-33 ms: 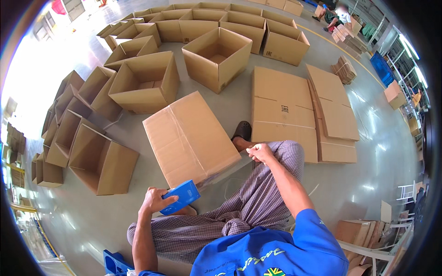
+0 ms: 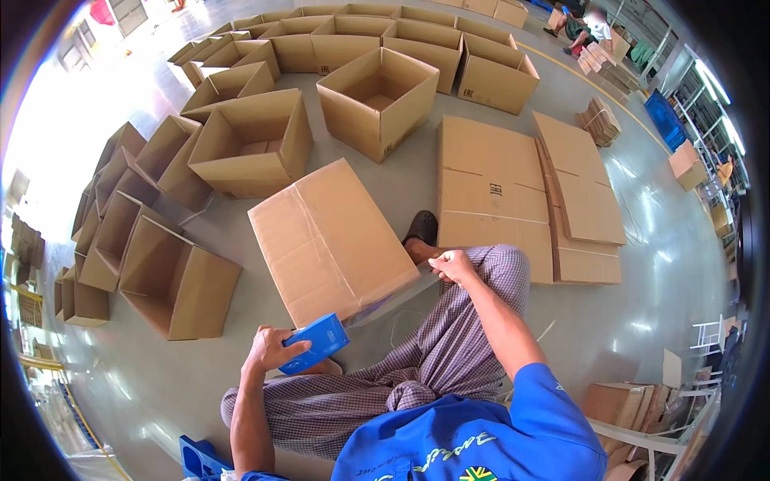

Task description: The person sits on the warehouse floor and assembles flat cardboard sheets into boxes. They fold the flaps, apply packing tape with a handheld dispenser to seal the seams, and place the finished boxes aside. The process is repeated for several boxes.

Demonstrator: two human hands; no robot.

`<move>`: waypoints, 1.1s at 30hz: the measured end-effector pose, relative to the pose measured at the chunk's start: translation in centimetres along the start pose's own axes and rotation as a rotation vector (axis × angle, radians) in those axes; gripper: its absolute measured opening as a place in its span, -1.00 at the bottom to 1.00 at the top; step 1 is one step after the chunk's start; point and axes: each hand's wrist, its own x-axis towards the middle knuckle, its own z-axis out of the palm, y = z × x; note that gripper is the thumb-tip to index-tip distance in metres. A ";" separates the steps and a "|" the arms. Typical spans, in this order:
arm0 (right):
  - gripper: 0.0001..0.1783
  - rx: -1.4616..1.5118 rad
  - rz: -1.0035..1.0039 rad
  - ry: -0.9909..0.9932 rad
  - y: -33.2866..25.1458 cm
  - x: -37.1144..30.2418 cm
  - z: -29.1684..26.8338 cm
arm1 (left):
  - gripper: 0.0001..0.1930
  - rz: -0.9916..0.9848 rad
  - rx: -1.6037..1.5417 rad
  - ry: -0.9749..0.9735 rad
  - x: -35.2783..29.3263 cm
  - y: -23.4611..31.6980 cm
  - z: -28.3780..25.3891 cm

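Observation:
My left hand (image 2: pixel 271 349) is wrapped round a blue tape dispenser (image 2: pixel 324 343), held against the near left corner of a closed cardboard box (image 2: pixel 335 240). Clear tape runs down the middle of the box's top. A see-through strip of tape (image 2: pixel 393 303) stretches along the box's near side, from the dispenser toward my right hand (image 2: pixel 453 266). That hand is closed in a pinch above my right knee, at the strip's far end. The box stands on the floor between my folded legs and the other boxes; its underside is hidden.
Several open boxes (image 2: pixel 253 144) curve round the far and left sides. On the right lie flat cardboard stacks (image 2: pixel 493 200), bound with straps. A blue plastic object (image 2: pixel 200 458) sits by my left hip. Another person (image 2: pixel 589 30) sits far off at the upper right.

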 end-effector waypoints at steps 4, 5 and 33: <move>-0.68 0.018 0.045 -0.063 1.7 0.8 1.7 | -0.43 0.009 -0.009 -0.002 0.1 0.3 0.0; -0.68 0.063 0.086 -0.072 2.1 1.1 3.1 | -0.44 0.007 -0.016 0.004 0.0 0.2 0.1; -0.51 0.664 0.227 -0.048 1.0 -7.1 16.4 | -0.35 -0.127 0.104 -0.025 -1.8 -2.4 -0.4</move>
